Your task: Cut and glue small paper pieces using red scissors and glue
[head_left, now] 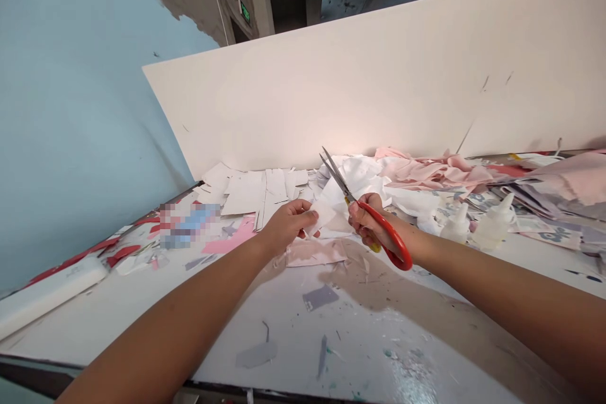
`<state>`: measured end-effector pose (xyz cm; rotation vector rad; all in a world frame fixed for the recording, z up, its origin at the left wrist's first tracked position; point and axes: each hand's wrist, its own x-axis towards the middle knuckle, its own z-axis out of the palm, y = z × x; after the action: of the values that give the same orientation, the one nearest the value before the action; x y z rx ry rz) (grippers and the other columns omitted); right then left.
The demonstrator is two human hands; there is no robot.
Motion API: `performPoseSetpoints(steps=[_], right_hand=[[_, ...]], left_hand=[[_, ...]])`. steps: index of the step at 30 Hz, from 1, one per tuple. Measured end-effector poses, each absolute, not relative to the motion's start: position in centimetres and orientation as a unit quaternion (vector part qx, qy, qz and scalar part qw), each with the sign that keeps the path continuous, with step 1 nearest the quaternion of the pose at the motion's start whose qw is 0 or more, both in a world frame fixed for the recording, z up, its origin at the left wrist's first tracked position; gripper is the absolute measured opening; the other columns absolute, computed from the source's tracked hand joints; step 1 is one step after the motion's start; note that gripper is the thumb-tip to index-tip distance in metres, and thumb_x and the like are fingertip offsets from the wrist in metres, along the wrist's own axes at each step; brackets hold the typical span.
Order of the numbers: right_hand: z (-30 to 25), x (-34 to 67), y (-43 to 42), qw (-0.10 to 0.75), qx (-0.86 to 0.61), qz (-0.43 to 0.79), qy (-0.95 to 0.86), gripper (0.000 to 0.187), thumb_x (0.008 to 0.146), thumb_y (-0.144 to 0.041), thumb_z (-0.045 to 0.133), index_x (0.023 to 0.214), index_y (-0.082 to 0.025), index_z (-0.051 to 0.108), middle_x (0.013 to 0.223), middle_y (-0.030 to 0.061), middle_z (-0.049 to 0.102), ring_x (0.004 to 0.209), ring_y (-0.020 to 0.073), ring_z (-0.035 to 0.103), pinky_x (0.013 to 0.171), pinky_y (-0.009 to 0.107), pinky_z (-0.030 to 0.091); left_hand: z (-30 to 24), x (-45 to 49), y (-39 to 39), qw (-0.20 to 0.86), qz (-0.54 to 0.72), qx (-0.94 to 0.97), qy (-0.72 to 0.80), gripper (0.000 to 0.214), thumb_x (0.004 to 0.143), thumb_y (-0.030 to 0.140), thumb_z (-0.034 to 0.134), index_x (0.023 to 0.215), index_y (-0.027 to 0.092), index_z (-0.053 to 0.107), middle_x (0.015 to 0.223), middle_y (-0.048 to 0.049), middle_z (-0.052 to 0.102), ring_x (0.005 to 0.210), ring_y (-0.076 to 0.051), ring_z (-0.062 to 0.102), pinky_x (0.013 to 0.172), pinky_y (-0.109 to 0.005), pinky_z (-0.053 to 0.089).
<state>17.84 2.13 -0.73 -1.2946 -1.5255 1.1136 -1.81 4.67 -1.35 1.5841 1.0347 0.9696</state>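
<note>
Near the middle of the table my left hand point(290, 225) pinches a small white piece point(322, 214), either paper or cloth; I cannot tell which. To its right, my right hand point(368, 222) is wrapped round a pair of scissors point(391, 241) with red handles. Their metal blades point up and away to the left, slightly parted, above and apart from the white piece. A pale pink piece point(316, 252) lies on the table just below both hands. Behind them is a heap of crumpled white fabric point(360, 170).
White sheets point(243, 192) lie at the back left, pink fabric point(435, 170) at the back right. Two squeeze bottles point(492, 224) stand beyond my right forearm. Scraps dot the white table point(284, 303); a white roll point(57, 293) lies at left. A white panel point(355, 88) closes the back.
</note>
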Motion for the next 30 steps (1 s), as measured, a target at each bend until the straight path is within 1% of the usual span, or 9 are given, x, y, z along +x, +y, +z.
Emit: performPoseSetpoints(steps=[5, 8, 12, 16, 19, 21, 23, 27, 30], right_hand=[[-0.8, 18.8, 2.8, 0.264, -0.6, 0.247, -0.714, 0.028, 0.073, -0.041, 0.051, 0.086, -0.024, 0.033, 0.068, -0.0024, 0.053, 0.055, 0.0128, 0.048, 0.05, 0.025, 0.037], [-1.5, 18.9, 3.2, 0.189, -0.641, 0.13, -0.733, 0.018, 0.071, -0.033, 0.05, 0.079, -0.021, 0.038, 0.076, 0.0044, 0.056, 0.069, 0.0203, 0.054, 0.057, 0.03, 0.039], [-2.3, 18.6, 3.3, 0.173, -0.637, 0.091, -0.746, 0.017, 0.061, -0.023, 0.057, 0.073, -0.019, 0.045, 0.092, 0.0122, 0.054, 0.097, 0.0331, 0.047, 0.072, 0.038, 0.037], [-1.6, 18.2, 2.7, 0.199, -0.625, 0.075, -0.751, 0.02, 0.064, -0.027, 0.055, 0.082, -0.018, 0.051, 0.098, 0.0117, 0.053, 0.102, 0.0318, 0.045, 0.078, 0.039, 0.036], [-0.9, 17.7, 1.9, 0.254, -0.569, 0.184, -0.76, 0.016, 0.074, -0.034, 0.048, 0.08, -0.02, 0.051, 0.084, 0.0041, 0.057, 0.08, 0.019, 0.053, 0.068, 0.03, 0.04], [-0.9, 17.2, 1.6, 0.334, -0.498, 0.379, -0.705, 0.016, 0.074, -0.035, 0.051, 0.073, -0.019, 0.051, 0.071, 0.0004, 0.058, 0.061, 0.0123, 0.05, 0.057, 0.025, 0.039], [-1.2, 16.8, 1.5, 0.407, -0.436, 0.533, -0.601, 0.015, 0.071, -0.031, 0.058, 0.07, -0.018, 0.05, 0.064, -0.0008, 0.057, 0.053, 0.0091, 0.048, 0.052, 0.023, 0.038], [-1.6, 16.6, 2.1, 0.446, -0.42, 0.603, -0.511, 0.013, 0.07, -0.023, 0.06, 0.071, -0.018, 0.048, 0.058, -0.0031, 0.053, 0.051, 0.0064, 0.049, 0.051, 0.019, 0.041], [-1.8, 17.1, 2.6, 0.44, -0.407, 0.636, -0.486, 0.014, 0.068, -0.019, 0.062, 0.074, -0.017, 0.049, 0.058, -0.0038, 0.054, 0.049, 0.0052, 0.05, 0.051, 0.018, 0.045]], left_hand=[[-0.9, -1.6, 4.2, 0.467, 0.443, 0.65, 0.403, 0.019, 0.072, 0.035, 0.058, 0.07, 0.017, 0.052, 0.06, 0.0021, 0.057, 0.059, -0.01, 0.058, 0.054, -0.022, 0.035], [-0.7, -1.4, 3.8, 0.457, 0.477, 0.637, 0.397, 0.02, 0.072, 0.035, 0.059, 0.071, 0.017, 0.051, 0.059, 0.0029, 0.058, 0.055, -0.01, 0.057, 0.053, -0.022, 0.035], [-1.0, -0.8, 3.5, 0.47, 0.465, 0.627, 0.412, 0.02, 0.071, 0.035, 0.06, 0.074, 0.017, 0.051, 0.059, 0.0026, 0.059, 0.057, -0.011, 0.059, 0.053, -0.021, 0.035], [-1.7, 0.0, 3.0, 0.499, 0.433, 0.619, 0.425, 0.025, 0.07, 0.036, 0.062, 0.079, 0.018, 0.047, 0.065, 0.0005, 0.062, 0.061, -0.012, 0.061, 0.052, -0.021, 0.035], [-2.3, 0.5, 2.6, 0.497, 0.426, 0.623, 0.429, 0.029, 0.071, 0.038, 0.061, 0.084, 0.02, 0.042, 0.064, 0.0002, 0.063, 0.06, -0.011, 0.06, 0.054, -0.022, 0.037], [-2.6, 0.7, 2.4, 0.482, 0.432, 0.629, 0.429, 0.032, 0.073, 0.04, 0.059, 0.086, 0.021, 0.037, 0.063, 0.001, 0.063, 0.058, -0.011, 0.059, 0.056, -0.023, 0.038], [-2.7, 0.6, 2.4, 0.462, 0.44, 0.638, 0.431, 0.035, 0.072, 0.041, 0.06, 0.087, 0.022, 0.034, 0.063, 0.0023, 0.062, 0.057, -0.011, 0.059, 0.056, -0.024, 0.039], [-2.4, 0.1, 2.7, 0.438, 0.415, 0.68, 0.417, 0.025, 0.081, 0.043, 0.045, 0.092, 0.021, 0.038, 0.067, 0.0031, 0.056, 0.059, -0.013, 0.062, 0.057, -0.024, 0.039], [-2.6, -0.5, 2.9, 0.366, 0.41, 0.726, 0.413, 0.017, 0.084, 0.031, 0.036, 0.097, 0.022, 0.043, 0.082, -0.0001, 0.058, 0.063, -0.012, 0.062, 0.06, -0.025, 0.04]])
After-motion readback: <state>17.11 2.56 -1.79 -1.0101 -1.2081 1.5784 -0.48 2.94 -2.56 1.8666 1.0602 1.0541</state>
